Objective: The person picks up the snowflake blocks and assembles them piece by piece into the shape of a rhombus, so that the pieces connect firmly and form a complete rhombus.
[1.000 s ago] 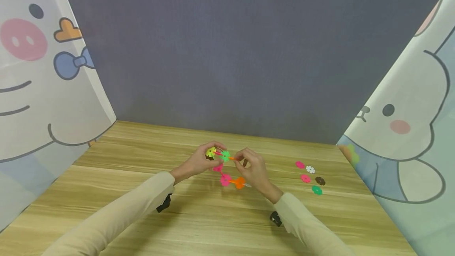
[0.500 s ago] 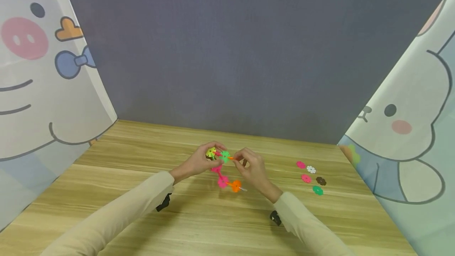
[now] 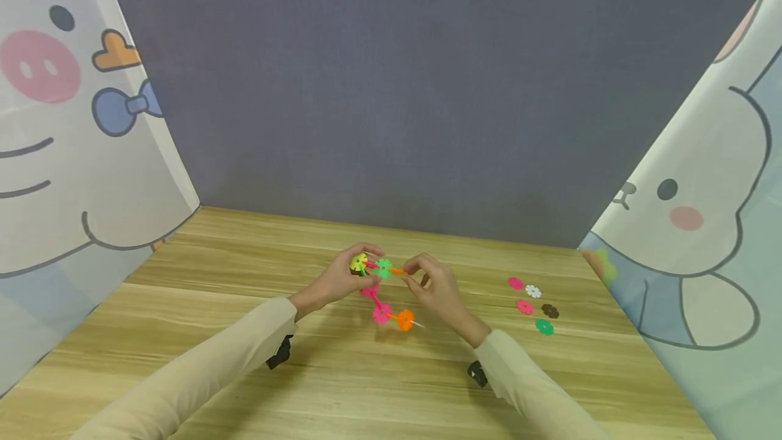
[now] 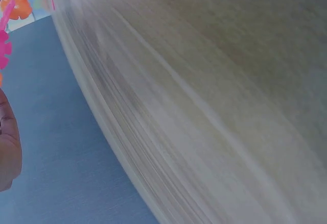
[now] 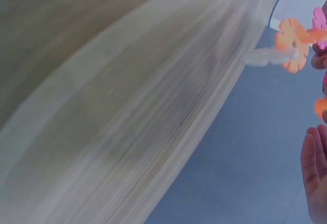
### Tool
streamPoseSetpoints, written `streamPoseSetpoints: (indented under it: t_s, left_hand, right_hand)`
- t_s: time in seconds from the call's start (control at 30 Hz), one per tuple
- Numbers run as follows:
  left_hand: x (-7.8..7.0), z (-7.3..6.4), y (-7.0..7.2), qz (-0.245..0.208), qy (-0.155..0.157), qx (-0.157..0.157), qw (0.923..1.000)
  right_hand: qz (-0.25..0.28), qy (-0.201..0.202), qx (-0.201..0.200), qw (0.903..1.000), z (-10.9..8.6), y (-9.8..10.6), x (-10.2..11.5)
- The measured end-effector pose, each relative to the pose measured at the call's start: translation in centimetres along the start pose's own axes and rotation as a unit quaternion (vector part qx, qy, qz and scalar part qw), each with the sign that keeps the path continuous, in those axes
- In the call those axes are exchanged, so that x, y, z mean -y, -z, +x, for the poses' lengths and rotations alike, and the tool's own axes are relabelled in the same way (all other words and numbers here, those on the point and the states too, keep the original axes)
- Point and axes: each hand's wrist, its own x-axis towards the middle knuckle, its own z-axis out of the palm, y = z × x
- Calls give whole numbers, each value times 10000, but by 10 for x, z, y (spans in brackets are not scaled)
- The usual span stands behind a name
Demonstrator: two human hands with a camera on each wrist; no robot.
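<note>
A chain of slotted flower-shaped plastic discs hangs between the hands, above the table. My left hand (image 3: 342,277) holds it near a yellow disc (image 3: 358,262) and a green disc (image 3: 383,267), thumb below and fingers above. At the green disc's right side, an edge-on orange disc (image 3: 397,271) is pinched between thumb and fingertips of my right hand (image 3: 438,290). Below dangle pink discs (image 3: 381,312), another orange disc (image 3: 406,320) and a whitish disc (image 3: 418,324) at the end. The right wrist view shows the whitish disc (image 5: 268,56) slotted into the lower orange one (image 5: 292,45).
Several loose discs lie on the wooden table (image 3: 244,277) to the right: pink (image 3: 525,307), white (image 3: 533,291), brown (image 3: 550,311) and green (image 3: 545,326). A dark grey panel (image 3: 391,87) stands behind, with cartoon-printed panels on both sides. Sleeves fill much of both wrist views.
The chain's dangling lower end has swung slightly left and down. Both hands stay almost in place, still holding the green and orange discs side by side.
</note>
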Motion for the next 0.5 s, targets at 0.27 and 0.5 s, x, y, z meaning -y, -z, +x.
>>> streamPoseSetpoints:
  t_s: [0.27,0.5]
  left_hand:
    - [2,-1,3,-85,-34,-69,9999]
    - [-4,-5,5,-74,-32,-50,10000]
  right_hand:
    - [-168,-319,177,9992,-12,18,-16]
    - [-330,-986,559,9930,-34,46,-34]
